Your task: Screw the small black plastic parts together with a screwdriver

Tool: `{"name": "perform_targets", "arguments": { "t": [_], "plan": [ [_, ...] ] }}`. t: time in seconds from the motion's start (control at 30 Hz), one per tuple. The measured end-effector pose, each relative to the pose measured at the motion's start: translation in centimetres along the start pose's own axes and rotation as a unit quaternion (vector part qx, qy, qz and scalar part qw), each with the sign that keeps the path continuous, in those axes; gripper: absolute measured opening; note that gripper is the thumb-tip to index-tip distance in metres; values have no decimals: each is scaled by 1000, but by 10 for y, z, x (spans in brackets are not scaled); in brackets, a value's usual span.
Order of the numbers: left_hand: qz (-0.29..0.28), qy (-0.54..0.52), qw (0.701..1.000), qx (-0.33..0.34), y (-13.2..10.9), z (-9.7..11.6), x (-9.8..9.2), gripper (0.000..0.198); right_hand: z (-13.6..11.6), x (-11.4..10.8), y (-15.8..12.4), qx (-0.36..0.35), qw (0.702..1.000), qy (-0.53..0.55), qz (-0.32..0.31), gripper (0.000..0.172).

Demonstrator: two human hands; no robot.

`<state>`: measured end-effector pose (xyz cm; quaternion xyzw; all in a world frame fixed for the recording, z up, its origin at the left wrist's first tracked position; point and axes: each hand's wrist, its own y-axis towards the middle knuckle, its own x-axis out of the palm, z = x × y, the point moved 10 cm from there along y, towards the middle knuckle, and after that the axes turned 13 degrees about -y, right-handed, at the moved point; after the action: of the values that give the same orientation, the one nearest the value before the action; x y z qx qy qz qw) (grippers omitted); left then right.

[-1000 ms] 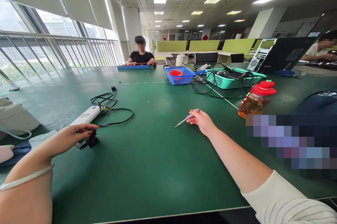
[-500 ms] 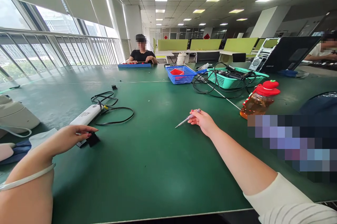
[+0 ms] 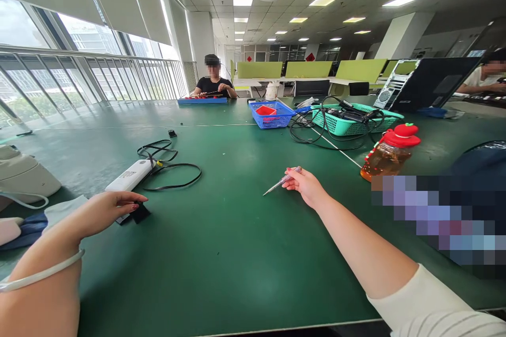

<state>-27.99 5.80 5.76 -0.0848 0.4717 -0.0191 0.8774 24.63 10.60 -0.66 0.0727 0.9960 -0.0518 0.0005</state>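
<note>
My right hand is closed around the handle of a slim screwdriver, whose thin metal tip points left and down toward the green table. On the left, my left hand pinches a small black block between thumb and fingers, low over the table. Its exact kind I cannot make out. Just behind that hand lies a white power strip, partly covered by the fingers. From its far end a black cord loops across the table to a black plug.
A blue basket with a red tray, a teal basket of black cables and a red-capped bottle stand to the right. A white appliance and cloth lie left. Across the table sits a person.
The scene sits slightly lower in the picture. Both hands keep nearly the same place and hold the same things.
</note>
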Motion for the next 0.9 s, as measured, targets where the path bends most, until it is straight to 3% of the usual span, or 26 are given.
{"name": "perform_targets", "arguments": {
  "t": [0.2,0.57,0.9],
  "plan": [
    [-5,-12,1000,2,3,0,4,56,0,1,1,-1,1000,-4,-6,7],
    [-7,-88,996,17,8,3,5,82,0,2,2,-4,1000,-12,-15,10],
    [-5,-106,994,1,8,0,4,85,0,3,0,-3,1000,-16,-16,9]
  ]
}}
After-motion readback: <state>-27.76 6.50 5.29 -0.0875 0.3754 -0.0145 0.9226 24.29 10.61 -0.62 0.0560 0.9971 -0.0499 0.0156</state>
